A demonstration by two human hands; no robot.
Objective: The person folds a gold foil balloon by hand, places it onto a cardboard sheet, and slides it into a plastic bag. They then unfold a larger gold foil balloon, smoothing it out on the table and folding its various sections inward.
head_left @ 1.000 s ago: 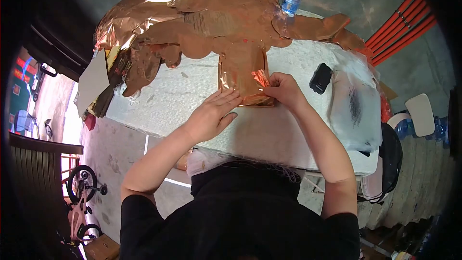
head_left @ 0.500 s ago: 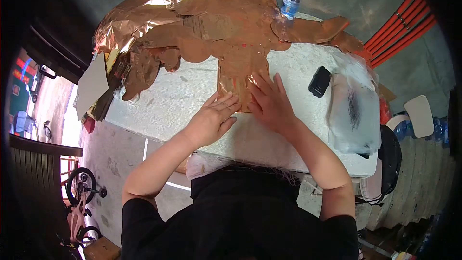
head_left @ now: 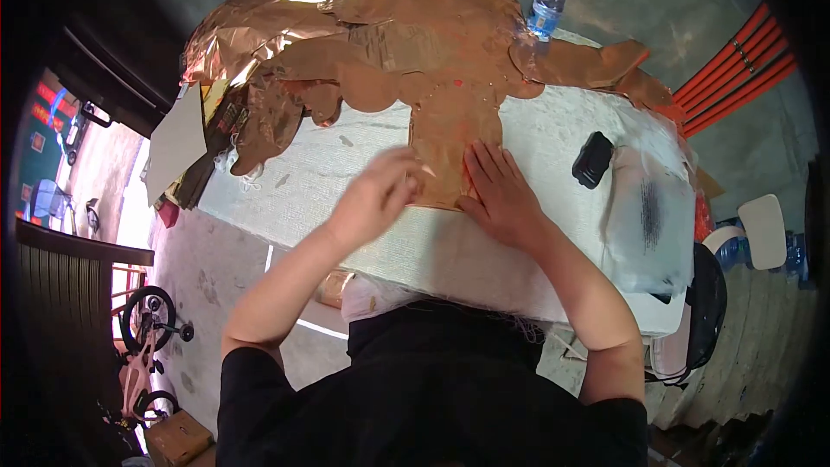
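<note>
A brown, copper-coloured sheet [head_left: 454, 138] with a scalloped outline spreads over the white tabletop, its narrow strip reaching toward me. My right hand [head_left: 506, 195] lies flat along the strip's lower right edge, fingers stretched out and holding nothing. At the strip's lower left edge is my left hand [head_left: 376, 195], its fingers bent and smeared by motion. A small pale spot shows near its fingertips, and I cannot make out what it is. Shiny crumpled copper foil [head_left: 259, 30] joins the sheet at the upper left.
A water bottle [head_left: 546, 7] stands at the far edge of the white table [head_left: 337, 156]. To the right lie a black object [head_left: 593, 160] and a plastic-wrapped bundle [head_left: 653, 216]. Grey-white board [head_left: 175, 143] leans at the left end. Orange-red bars [head_left: 735, 69] rise beyond the right side.
My left hand has lifted away from the strip and shifted left, its fingers now bent. My right hand stays flat near the right edge. The whole view has shifted slightly.
</note>
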